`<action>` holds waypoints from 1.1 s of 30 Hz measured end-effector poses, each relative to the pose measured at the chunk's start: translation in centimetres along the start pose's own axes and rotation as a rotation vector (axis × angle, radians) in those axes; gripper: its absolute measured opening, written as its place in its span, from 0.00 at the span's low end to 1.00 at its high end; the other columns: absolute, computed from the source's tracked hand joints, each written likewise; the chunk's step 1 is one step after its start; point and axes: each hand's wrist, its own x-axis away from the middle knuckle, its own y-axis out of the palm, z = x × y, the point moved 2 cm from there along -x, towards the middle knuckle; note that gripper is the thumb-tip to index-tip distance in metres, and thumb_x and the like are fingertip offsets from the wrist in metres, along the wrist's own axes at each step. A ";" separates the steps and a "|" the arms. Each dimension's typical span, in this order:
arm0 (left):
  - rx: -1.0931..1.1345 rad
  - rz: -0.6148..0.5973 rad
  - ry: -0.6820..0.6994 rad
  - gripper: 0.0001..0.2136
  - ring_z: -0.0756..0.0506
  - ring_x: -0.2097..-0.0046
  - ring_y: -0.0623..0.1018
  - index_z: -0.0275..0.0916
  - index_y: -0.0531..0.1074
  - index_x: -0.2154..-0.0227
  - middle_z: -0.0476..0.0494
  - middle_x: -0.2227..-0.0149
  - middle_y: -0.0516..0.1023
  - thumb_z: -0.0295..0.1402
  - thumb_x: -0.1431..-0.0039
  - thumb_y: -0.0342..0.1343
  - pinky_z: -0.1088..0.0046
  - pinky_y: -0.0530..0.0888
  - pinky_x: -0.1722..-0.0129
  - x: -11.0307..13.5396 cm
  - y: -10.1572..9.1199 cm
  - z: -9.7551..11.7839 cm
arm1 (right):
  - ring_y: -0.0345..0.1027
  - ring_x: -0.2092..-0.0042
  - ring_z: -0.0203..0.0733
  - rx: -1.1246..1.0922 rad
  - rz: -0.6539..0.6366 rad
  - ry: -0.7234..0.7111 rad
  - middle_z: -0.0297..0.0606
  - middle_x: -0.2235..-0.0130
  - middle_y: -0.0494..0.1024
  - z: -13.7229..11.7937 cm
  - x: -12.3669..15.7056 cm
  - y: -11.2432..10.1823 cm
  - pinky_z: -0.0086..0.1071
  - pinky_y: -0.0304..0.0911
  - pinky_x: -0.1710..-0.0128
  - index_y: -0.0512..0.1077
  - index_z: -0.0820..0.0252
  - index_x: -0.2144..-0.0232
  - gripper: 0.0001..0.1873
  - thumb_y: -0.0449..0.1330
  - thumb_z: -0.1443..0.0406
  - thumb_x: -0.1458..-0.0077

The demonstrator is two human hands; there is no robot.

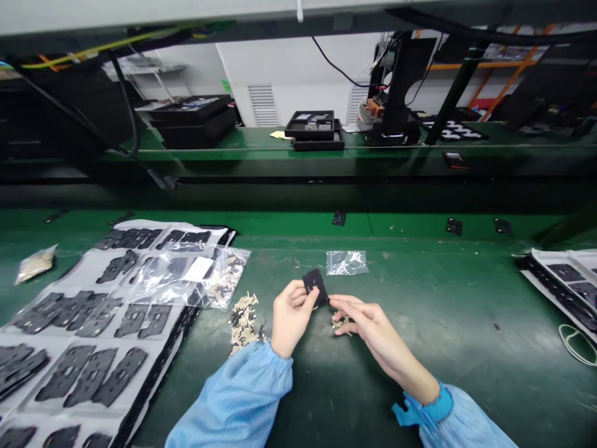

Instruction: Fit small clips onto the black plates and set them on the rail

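My left hand point(290, 314) is closed on a small black flat part point(314, 284), held up just above the green bench mat point(443, 323). My right hand point(366, 323) sits right beside it, fingertips touching the part's lower right edge, with several small beige pieces point(341, 322) tucked under its fingers. A loose heap of the same beige pieces point(243, 318) lies just left of my left hand. Both arms wear light blue sleeves.
White trays of black flat parts point(93, 323) cover the left side, with a clear bag of beige pieces point(205, 274) on top. A small empty clear bag point(346, 262) lies beyond my hands. More trays point(566, 283) sit at right. Black boxes point(314, 129) stand across the conveyor.
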 end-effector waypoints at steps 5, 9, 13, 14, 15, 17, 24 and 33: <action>-0.024 -0.005 0.002 0.11 0.48 0.69 0.78 0.36 0.67 0.71 0.45 0.71 0.78 0.36 0.52 0.60 0.77 0.75 0.72 0.2 0.3 0.3 | 0.70 0.65 0.38 0.071 0.009 -0.008 0.44 0.51 0.70 0.3 -0.3 -0.3 0.34 0.68 0.66 0.79 0.60 0.66 0.15 0.58 0.56 0.47; -0.033 -0.013 0.008 0.10 0.48 0.69 0.78 0.36 0.67 0.71 0.45 0.71 0.77 0.36 0.52 0.60 0.77 0.75 0.73 0.3 0.3 0.4 | 0.69 0.67 0.37 0.083 -0.008 -0.023 0.45 0.52 0.70 0.2 -0.3 -0.2 0.33 0.69 0.68 0.79 0.61 0.67 0.16 0.58 0.56 0.47; -0.036 -0.018 0.000 0.10 0.48 0.69 0.78 0.36 0.66 0.71 0.46 0.71 0.77 0.36 0.51 0.60 0.77 0.76 0.72 0.4 0.3 0.4 | 0.68 0.69 0.35 0.068 -0.012 -0.023 0.44 0.54 0.70 0.0 -0.3 0.0 0.31 0.69 0.70 0.78 0.60 0.65 0.16 0.59 0.56 0.48; -0.036 -0.019 -0.004 0.10 0.48 0.69 0.78 0.36 0.66 0.72 0.46 0.71 0.77 0.36 0.52 0.60 0.77 0.76 0.72 0.4 0.3 0.4 | 0.68 0.69 0.35 0.065 -0.010 -0.021 0.44 0.54 0.70 -0.1 -0.3 0.0 0.31 0.69 0.70 0.78 0.60 0.65 0.15 0.59 0.56 0.48; -0.037 -0.019 -0.007 0.10 0.48 0.69 0.78 0.37 0.66 0.72 0.46 0.71 0.77 0.36 0.52 0.60 0.77 0.76 0.72 0.4 0.3 0.4 | 0.68 0.69 0.35 0.062 -0.009 -0.019 0.44 0.54 0.70 -0.1 -0.3 0.0 0.31 0.69 0.71 0.78 0.60 0.65 0.15 0.59 0.56 0.49; -0.039 -0.019 -0.008 0.10 0.48 0.69 0.78 0.37 0.66 0.72 0.46 0.71 0.77 0.37 0.52 0.60 0.77 0.76 0.73 0.4 0.3 0.4 | 0.68 0.69 0.35 0.057 -0.006 -0.016 0.44 0.54 0.70 -0.1 -0.3 0.0 0.31 0.69 0.71 0.79 0.60 0.66 0.15 0.60 0.56 0.49; -0.051 -0.016 -0.014 0.10 0.48 0.69 0.78 0.36 0.66 0.71 0.46 0.71 0.77 0.36 0.51 0.60 0.77 0.76 0.72 0.4 0.3 0.5 | 0.69 0.70 0.35 0.045 0.005 -0.015 0.44 0.54 0.70 0.1 -0.4 -0.2 0.31 0.69 0.73 0.79 0.61 0.70 0.15 0.59 0.56 0.48; -0.043 -0.017 -0.020 0.11 0.48 0.70 0.78 0.36 0.66 0.72 0.47 0.72 0.76 0.37 0.52 0.61 0.77 0.76 0.73 0.5 0.3 0.6 | 0.68 0.70 0.34 0.023 -0.004 0.001 0.43 0.56 0.71 -0.3 -0.3 0.0 0.28 0.68 0.75 0.79 0.62 0.72 0.15 0.60 0.56 0.50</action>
